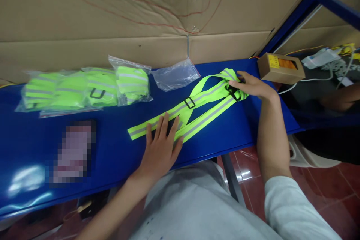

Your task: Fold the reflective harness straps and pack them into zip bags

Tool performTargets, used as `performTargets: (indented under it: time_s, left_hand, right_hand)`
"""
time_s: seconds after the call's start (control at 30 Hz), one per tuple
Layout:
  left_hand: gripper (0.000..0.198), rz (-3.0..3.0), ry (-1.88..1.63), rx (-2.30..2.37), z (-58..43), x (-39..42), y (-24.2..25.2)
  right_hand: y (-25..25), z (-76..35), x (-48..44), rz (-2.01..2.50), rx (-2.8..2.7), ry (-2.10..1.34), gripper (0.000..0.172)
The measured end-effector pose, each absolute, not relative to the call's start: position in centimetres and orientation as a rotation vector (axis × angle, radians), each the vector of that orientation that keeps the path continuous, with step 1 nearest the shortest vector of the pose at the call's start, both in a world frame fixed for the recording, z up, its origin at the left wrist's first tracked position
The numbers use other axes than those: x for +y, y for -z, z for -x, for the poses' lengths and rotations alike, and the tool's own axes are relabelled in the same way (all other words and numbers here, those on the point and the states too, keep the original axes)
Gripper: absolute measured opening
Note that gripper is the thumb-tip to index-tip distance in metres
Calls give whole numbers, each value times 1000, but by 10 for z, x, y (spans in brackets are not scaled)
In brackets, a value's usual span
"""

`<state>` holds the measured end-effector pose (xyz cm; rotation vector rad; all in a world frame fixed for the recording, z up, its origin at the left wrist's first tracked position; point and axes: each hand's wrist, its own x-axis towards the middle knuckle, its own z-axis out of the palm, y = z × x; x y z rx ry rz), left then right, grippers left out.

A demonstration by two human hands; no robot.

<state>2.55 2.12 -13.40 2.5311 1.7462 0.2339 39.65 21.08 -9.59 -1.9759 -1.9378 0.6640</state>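
Spreading flat near frame centre, the left hand (158, 152) seemingly steadies the grey-striped neon-yellow fabric strap (207, 94) while the right hand (254, 84) curls over its bundled end, pinch unclear.

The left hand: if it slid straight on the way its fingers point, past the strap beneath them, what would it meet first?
Probably the clear plastic bag lying on the blue table, though the exact line of the left hand is hard to judge.
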Motion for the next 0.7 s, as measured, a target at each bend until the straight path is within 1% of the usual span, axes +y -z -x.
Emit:
performTargets:
  time_s: [0.07,0.17,0.3,0.47,0.57,0.7]
  left_hand:
    - [60,-2540,-251,1717,-29,21,129]
    - [56,-2571,-292,1679,-38,23,121]
    - [57,-2594,-334,1722,-53,35,117]
    - [63,-2596,-235,1731,-61,57,128]
    - [63,-2599,-178,1682,-56,63,136]
    - [63,-2607,-190,1684,-50,61,139]
  right_hand:
    - [94,-399,210,1954,-1754,-732,76]
    - [96,-402,214,1953,-1611,-788,68]
    - [102,-403,220,1964,-1609,-784,64]
    - [105,-403,222,1871,-1679,-932,45]
    - [106,-404,221,1813,-1652,-1000,41]
    - [104,-402,219,1743,-1666,-1118,42]
